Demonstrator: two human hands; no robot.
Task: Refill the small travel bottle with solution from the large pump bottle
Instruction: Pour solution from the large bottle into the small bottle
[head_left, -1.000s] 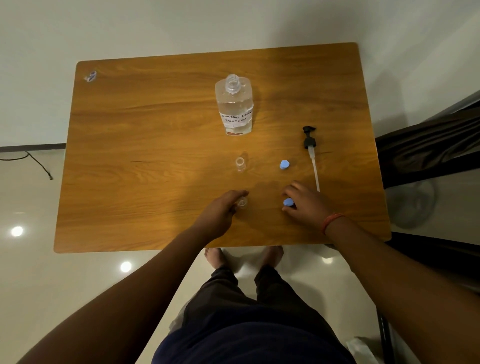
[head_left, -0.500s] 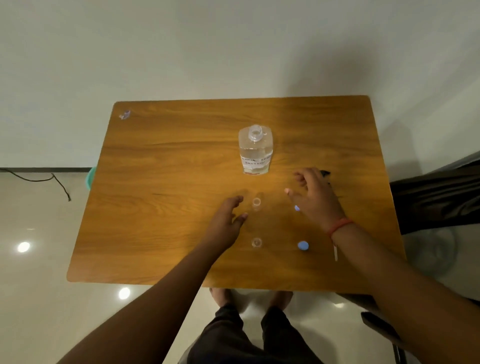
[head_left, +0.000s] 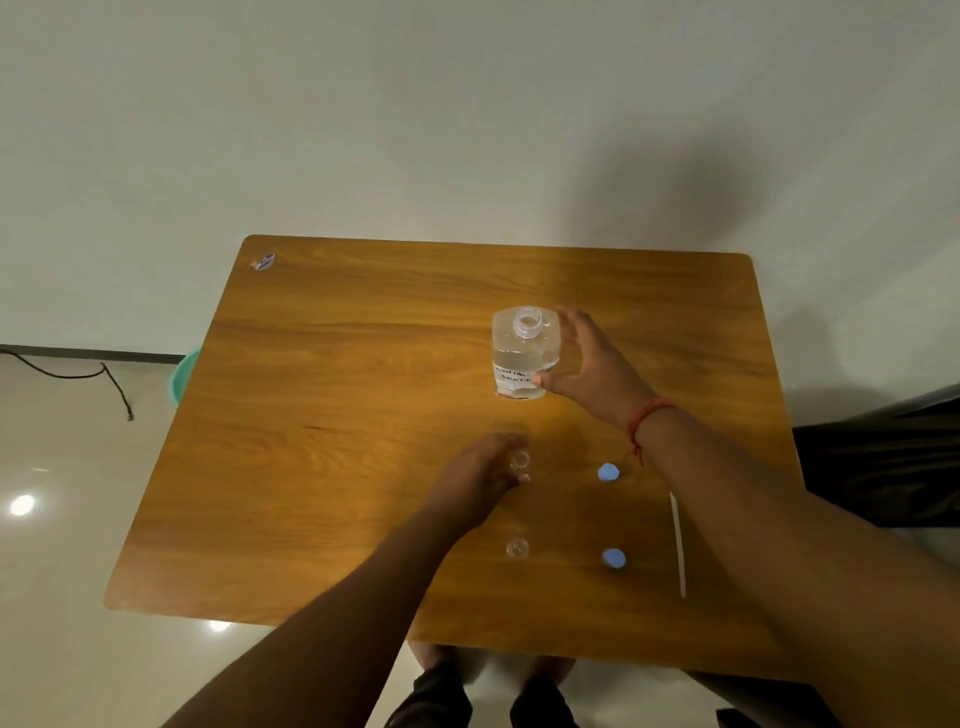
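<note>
The right hand (head_left: 592, 364), fingers spread, cups the uncapped big bottle (head_left: 525, 353) without yet closing on it, seemingly to lift and pour, while the left hand (head_left: 480, 475) closes around a small vial (head_left: 519, 460) to steady it, on a wooden table (head_left: 337, 415) against a plain wall.

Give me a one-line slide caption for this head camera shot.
Right hand closing around the uncapped large bottle while left hand steadies a small open travel bottle on the wooden table.

arms: bare, sleeveless | right wrist: red thread band (head_left: 647, 415) | trousers (head_left: 436, 699): dark
</note>
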